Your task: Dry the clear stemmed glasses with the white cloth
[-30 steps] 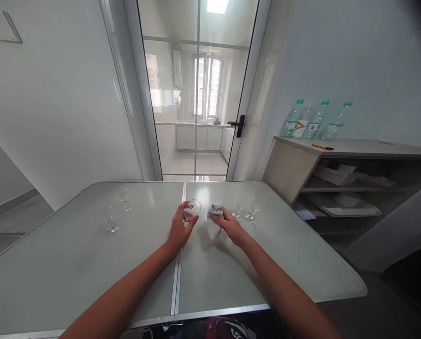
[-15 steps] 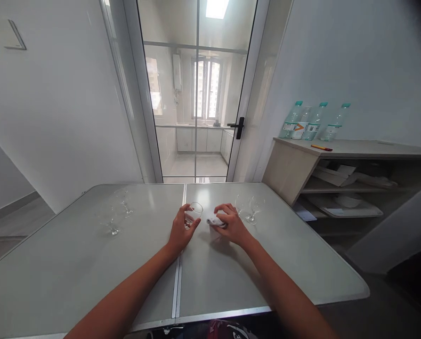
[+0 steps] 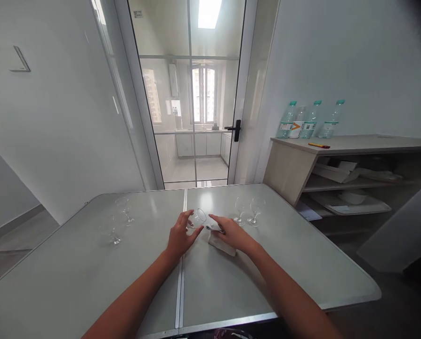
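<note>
My left hand is closed round the bowl of a clear stemmed glass, its rim tilted up to the right. Just right of that rim, my right hand grips a white cloth, part of which hangs below the fingers. Its index finger points toward the glass, and the cloth looks slightly apart from it. Behind my right hand stand two more stemmed glasses, one nearer the hand and the other beside it. On the left side are a far glass and a nearer glass.
A pale table with a metal seam lies under my hands. Beyond its far edge is a glass door with a black handle. A wooden shelf unit at the right carries several plastic bottles and an orange-yellow item.
The glass in my left hand has tilted further to the right. My right index finger has straightened, and more of the cloth now hangs below that hand. The view has shifted slightly.
</note>
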The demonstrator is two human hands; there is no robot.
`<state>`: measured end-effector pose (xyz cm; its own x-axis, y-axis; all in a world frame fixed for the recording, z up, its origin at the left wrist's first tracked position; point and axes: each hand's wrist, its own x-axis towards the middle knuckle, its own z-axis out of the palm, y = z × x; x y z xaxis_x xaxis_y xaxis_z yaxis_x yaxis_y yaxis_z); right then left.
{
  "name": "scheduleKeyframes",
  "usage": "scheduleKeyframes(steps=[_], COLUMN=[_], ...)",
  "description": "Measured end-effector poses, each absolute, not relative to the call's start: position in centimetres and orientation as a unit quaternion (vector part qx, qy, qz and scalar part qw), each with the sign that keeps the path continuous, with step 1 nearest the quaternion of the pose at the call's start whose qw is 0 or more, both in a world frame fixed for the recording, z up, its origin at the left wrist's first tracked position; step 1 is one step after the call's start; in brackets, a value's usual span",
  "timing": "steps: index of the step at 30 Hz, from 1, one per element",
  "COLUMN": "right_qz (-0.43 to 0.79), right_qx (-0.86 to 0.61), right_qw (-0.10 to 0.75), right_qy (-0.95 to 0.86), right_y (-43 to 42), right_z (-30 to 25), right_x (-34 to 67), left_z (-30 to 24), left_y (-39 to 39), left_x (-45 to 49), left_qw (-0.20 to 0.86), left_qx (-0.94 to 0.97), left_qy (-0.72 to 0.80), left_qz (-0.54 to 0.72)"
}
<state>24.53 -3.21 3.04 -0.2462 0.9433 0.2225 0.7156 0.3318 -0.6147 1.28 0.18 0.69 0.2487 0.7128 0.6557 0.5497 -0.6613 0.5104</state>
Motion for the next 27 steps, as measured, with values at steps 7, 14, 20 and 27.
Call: scheduleKeyframes(steps=[7, 14, 20, 27], right_qz=[0.093, 0.102, 0.096, 0.131], right_qx=[-0.588, -0.580, -0.687, -0.678], right_qw=[0.287, 0.211, 0.110, 0.178], right_qy=[-0.750, -0.781, -0.712, -0.701], right_y=[-3.1, -3.0, -2.8, -3.0], right_z=[3.9, 3.6, 1.8, 2.6], right_x=[25.8, 26.1, 26.9, 26.2], left_z=[0.4, 0.4, 0.3, 0.3], left_y=[0.2, 0.4, 0.2, 0.2], left_x=[1.3, 1.1, 1.3, 1.4], left_qw=[0.044, 0.032, 0.022, 0.002], left_qx=[0.804, 0.800, 0.814, 0.824], left_qy=[0.391, 0.384, 0.378, 0.382], left_qz=[0.447, 0.459, 0.441, 0.418])
